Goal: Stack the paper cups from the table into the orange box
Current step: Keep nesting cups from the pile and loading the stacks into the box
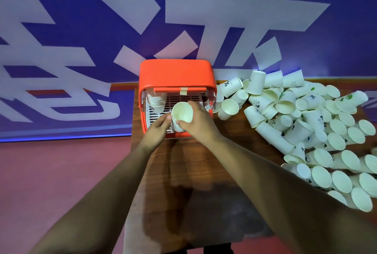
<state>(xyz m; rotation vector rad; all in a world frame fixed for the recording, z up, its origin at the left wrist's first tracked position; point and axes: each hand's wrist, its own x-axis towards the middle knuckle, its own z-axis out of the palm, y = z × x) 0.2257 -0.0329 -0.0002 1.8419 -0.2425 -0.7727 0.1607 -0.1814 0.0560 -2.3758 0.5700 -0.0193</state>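
Currently both hands are over the orange box (175,74), at the left end of the wooden worktop (204,162). Right hand (196,120) is curled round the top of a stack of paper cups (182,113) — thumb on the near side, fingers over the far rim, mouth of the top cup facing up. Left hand (157,129) holds the lower part of the same stack, thumb against its side, fingers tucked out of sight beneath. The stack stands upright just inside the box's near edge, above a white slotted floor (183,99).

Second stack (156,100) sits in the back-left corner of the box. A strip of tape (183,90) is on the box's inner ledge.

Loose cup pile (306,123) covers the right side of the worktop, most lying on their sides. Print: one cup (230,86) near the box shows a "%" mark; others carry small dark figures, too small to read.

Banner (183,19) behind — large white characters on blue, cropped.
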